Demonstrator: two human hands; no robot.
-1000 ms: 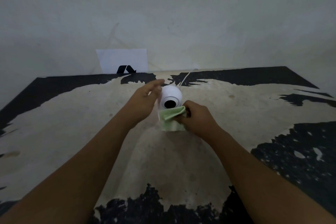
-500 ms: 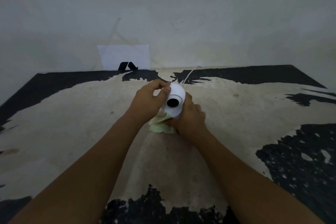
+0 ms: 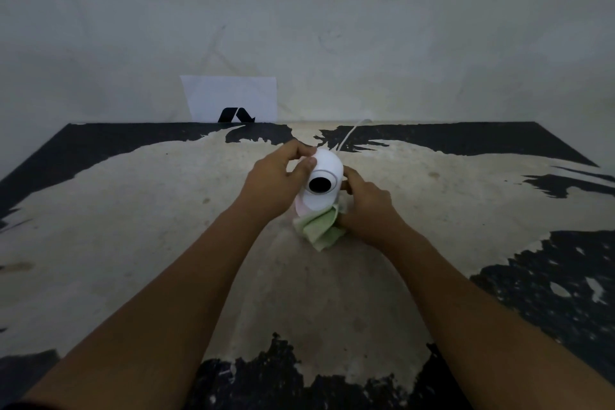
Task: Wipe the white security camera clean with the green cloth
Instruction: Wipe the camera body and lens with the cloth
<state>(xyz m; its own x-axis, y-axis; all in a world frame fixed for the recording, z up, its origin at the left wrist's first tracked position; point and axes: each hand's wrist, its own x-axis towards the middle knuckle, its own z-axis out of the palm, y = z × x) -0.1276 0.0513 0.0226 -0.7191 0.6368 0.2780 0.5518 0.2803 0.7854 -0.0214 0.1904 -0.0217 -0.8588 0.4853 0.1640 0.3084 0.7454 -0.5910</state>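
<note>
A: How is the camera (image 3: 322, 178) held?

B: It is gripped at its upper left side by the left hand (image 3: 273, 180), fingers curled round the dome, lens turned toward the viewer, mid-table (image 3: 133, 216).

A: And the cloth (image 3: 320, 226)?

B: It is bunched in the closed right hand (image 3: 365, 206) and pressed against the camera's lower right side. A white cable (image 3: 349, 134) is seen behind the camera.

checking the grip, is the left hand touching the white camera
Touching. The head view shows the left hand with its thumb and fingers pressed on the upper left side of the white camera, no gap visible.
</note>
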